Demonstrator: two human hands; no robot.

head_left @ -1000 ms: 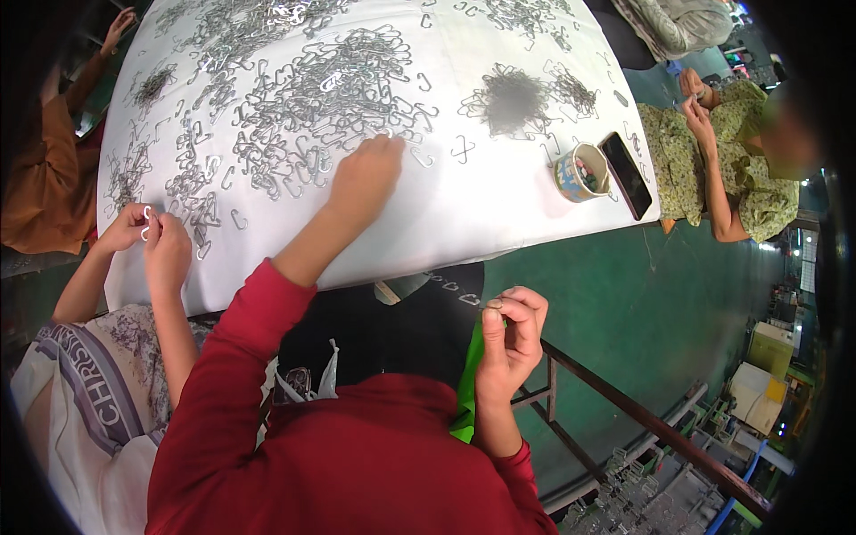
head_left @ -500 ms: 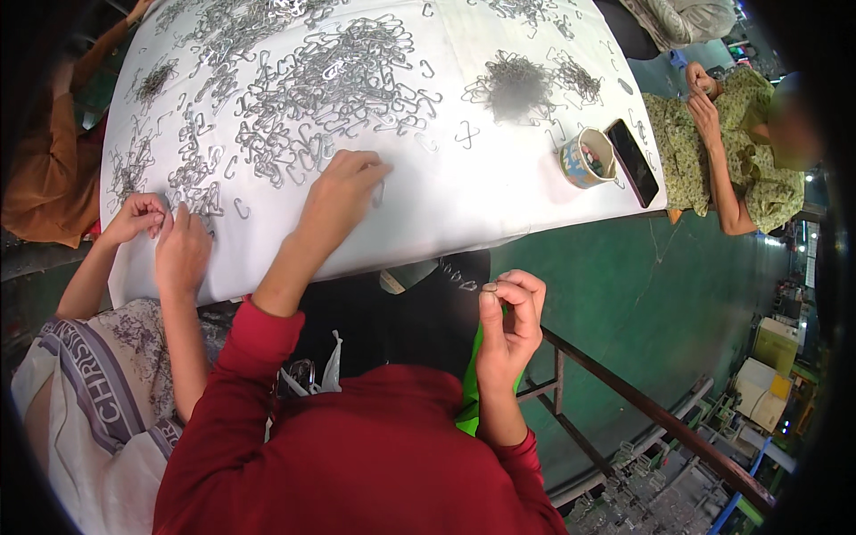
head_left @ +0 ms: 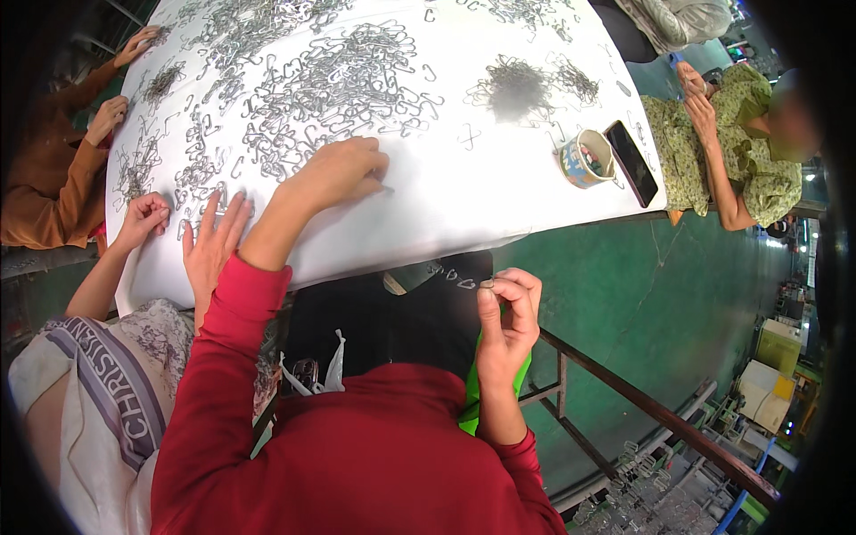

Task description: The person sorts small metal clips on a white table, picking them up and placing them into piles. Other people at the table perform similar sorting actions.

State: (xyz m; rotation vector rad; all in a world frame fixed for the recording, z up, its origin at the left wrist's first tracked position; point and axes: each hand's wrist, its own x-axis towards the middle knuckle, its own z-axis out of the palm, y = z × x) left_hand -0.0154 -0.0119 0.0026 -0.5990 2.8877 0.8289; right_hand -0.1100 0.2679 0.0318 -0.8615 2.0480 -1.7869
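My left hand rests low over the white table, its fingers bent down and closed. A small grey bit shows at its fingertips, too little to name. Just beyond it spreads a large heap of loose wire hooks, bent like open loops. My right hand is raised off the table's near edge, over the floor. Its thumb and forefinger pinch the end of a small metal hook. A short row of similar hooks shows beside these fingertips against black cloth; whether they are linked is unclear.
At the table's right stand a paper cup with small bits inside and a black phone. A darker wire heap lies behind them. A co-worker's hands are close on my left; others sit around. A metal rail runs at lower right.
My left hand has shifted slightly up and left, its forearm leftward. My right hand has barely moved. The neighbour's hands have parted, one now spread near the hooks.
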